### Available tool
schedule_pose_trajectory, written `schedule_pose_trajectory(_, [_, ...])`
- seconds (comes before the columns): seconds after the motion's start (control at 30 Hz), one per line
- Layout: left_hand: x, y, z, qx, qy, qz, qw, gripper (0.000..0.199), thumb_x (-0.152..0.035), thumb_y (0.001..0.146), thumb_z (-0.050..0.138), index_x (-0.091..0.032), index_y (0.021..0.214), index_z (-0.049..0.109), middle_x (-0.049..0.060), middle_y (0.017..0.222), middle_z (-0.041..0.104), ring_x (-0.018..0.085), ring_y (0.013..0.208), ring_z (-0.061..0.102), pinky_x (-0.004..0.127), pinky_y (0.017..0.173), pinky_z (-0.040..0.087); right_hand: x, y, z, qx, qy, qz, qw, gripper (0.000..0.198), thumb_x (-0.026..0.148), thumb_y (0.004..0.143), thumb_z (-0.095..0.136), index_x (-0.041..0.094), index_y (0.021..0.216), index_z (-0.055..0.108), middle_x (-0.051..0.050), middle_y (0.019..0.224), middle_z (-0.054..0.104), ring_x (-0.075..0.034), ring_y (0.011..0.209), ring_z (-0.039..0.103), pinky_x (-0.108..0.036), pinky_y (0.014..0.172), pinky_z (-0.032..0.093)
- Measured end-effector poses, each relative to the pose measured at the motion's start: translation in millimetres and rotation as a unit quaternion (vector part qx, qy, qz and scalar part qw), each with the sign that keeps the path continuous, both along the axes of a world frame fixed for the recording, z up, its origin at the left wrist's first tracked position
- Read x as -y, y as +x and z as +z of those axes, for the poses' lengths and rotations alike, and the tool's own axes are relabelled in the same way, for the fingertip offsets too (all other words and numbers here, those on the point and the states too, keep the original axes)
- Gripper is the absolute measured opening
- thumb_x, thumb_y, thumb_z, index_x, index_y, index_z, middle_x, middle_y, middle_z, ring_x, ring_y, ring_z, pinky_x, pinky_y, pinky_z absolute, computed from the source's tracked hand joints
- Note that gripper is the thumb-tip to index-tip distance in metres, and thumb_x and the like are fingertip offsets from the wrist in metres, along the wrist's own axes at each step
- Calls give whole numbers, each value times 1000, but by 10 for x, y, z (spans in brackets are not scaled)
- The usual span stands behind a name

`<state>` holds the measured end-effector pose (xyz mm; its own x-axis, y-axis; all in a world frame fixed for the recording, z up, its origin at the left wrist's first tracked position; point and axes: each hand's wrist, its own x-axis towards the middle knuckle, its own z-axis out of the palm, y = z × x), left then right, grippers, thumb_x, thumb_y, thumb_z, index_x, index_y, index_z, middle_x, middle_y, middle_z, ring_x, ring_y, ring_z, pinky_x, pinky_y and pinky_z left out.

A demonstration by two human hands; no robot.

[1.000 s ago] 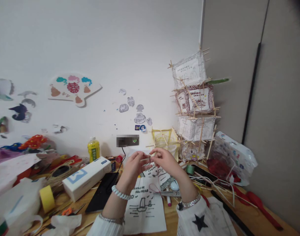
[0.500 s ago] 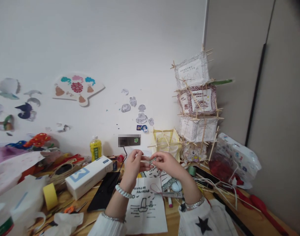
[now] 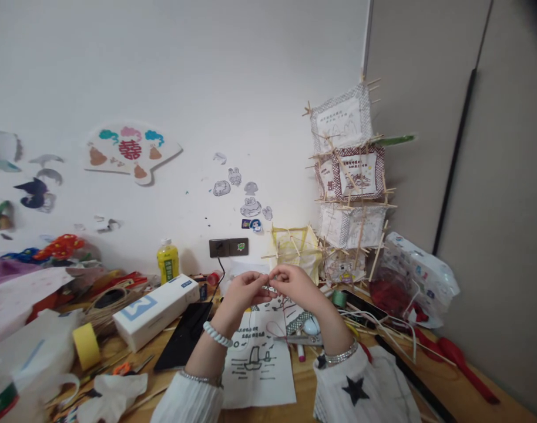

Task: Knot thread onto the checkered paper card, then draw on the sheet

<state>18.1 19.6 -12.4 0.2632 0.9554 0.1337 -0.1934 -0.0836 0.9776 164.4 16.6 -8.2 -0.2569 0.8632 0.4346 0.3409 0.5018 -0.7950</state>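
Observation:
Above the drawn sheet of paper (image 3: 259, 376), my left hand (image 3: 244, 294) and my right hand (image 3: 295, 286) meet at their fingertips. The right thumb and forefinger are pinched on a thin red thread (image 3: 284, 311), which hangs down and loops over the paper. My left thumb and fingers are pressed together against the right fingertips; whatever lies between them is too small to make out. Beneath the hands, scissors (image 3: 306, 339) lie at the paper's right edge, beside a light blue rounded object (image 3: 311, 325) and a marker (image 3: 301, 352).
A tall stick-and-paper lantern tower (image 3: 350, 170) stands back right, beside a yellow stick frame (image 3: 295, 247). To the left are a white box (image 3: 156, 314), black tablet-like slab (image 3: 183, 338), yellow tape roll (image 3: 86, 345) and drink bottle (image 3: 168, 262). White cords (image 3: 396, 326) lie at right.
Both hands have drawn together, fingertips now touching where a small gap showed before. The red thread still hangs from the right hand. The view has shifted slightly.

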Motion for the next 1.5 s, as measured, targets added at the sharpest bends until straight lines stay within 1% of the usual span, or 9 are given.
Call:
schedule_pose_trajectory(0.13, [0, 23, 7, -12, 18, 30, 999, 19, -25, 67, 68, -13, 68, 54, 3, 59, 64, 15, 55, 65, 21, 53, 53, -6, 8, 1, 6, -3, -12, 1000, 8, 20, 71, 54, 16, 77, 58, 5, 51, 45, -8, 47, 45, -19, 44, 34])
schedule_pose_trajectory(0.27, [-3, 25, 5, -19, 37, 61, 997, 18, -27, 71, 62, -15, 71, 48, 1, 60, 63, 15, 50, 65, 21, 48, 51, -11, 18, -5, 18, -11, -16, 1000, 8, 20, 71, 54, 16, 77, 58, 5, 51, 48, -8, 46, 44, -19, 45, 34])
schedule_pose_trajectory(0.4, [-10, 19, -20, -6, 70, 87, 994, 17, -29, 74, 57, -17, 76, 44, 0, 64, 63, 14, 47, 63, 22, 44, 51, -10, 33, -24, 26, -26, 1, 999, 10, 20, 71, 56, 17, 79, 60, 3, 54, 52, -9, 48, 48, -20, 46, 35])
schedule_pose_trajectory(0.53, [-22, 18, -46, -2, 84, 97, 992, 18, -31, 75, 54, -19, 79, 41, -1, 62, 62, 14, 44, 62, 24, 43, 51, -5, 46, -33, 41, -36, 15, 998, 12, 20, 71, 57, 17, 82, 62, 2, 56, 56, -10, 49, 49, -20, 47, 35])
schedule_pose_trajectory(0.7, [-46, 11, -63, -1, 94, 108, 990, 16, -31, 78, 50, -20, 80, 38, -3, 60, 61, 14, 42, 62, 24, 42, 51, 11, 45, -21, 92, -30, 5, 995, 12, 21, 71, 59, 17, 81, 65, 2, 52, 54, -9, 46, 47, -19, 43, 31])
schedule_pose_trajectory(0.83, [-49, -1, -54, -2, 94, 132, 987, 12, -29, 81, 46, -21, 80, 36, -4, 59, 59, 13, 41, 61, 23, 41, 50, 10, 40, -27, 102, -12, -8, 995, 10, 19, 70, 58, 17, 78, 65, 1, 57, 56, -10, 49, 49, -20, 47, 33])
schedule_pose_trajectory(0.97, [-48, -8, -46, -4, 89, 157, 983, 10, -27, 83, 42, -22, 80, 34, -5, 56, 57, 12, 40, 60, 21, 41, 49, 6, 41, -30, 103, 10, -20, 994, 9, 18, 70, 56, 17, 74, 64, 2, 54, 53, -10, 50, 47, -20, 48, 33])
schedule_pose_trajectory(1.27, [-146, -14, -155, -17, 104, 174, 979, 10, -30, 84, 40, -23, 82, 32, -6, 53, 55, 12, 35, 57, 20, 35, 44, 27, 21, -32, 123, 26, -10, 992, 10, 16, 70, 53, 17, 74, 62, 3, 54, 52, -9, 48, 45, -19, 46, 30])
schedule_pose_trajectory(1.5, [-150, -39, -157, -48, 139, 197, 969, 11, -33, 84, 36, -23, 82, 32, -11, 43, 49, 14, 27, 51, 21, 29, 39, 14, -19, -69, 133, 18, 12, 991, 13, 14, 73, 50, 16, 80, 61, 3, 56, 53, -8, 49, 46, -18, 45, 30])
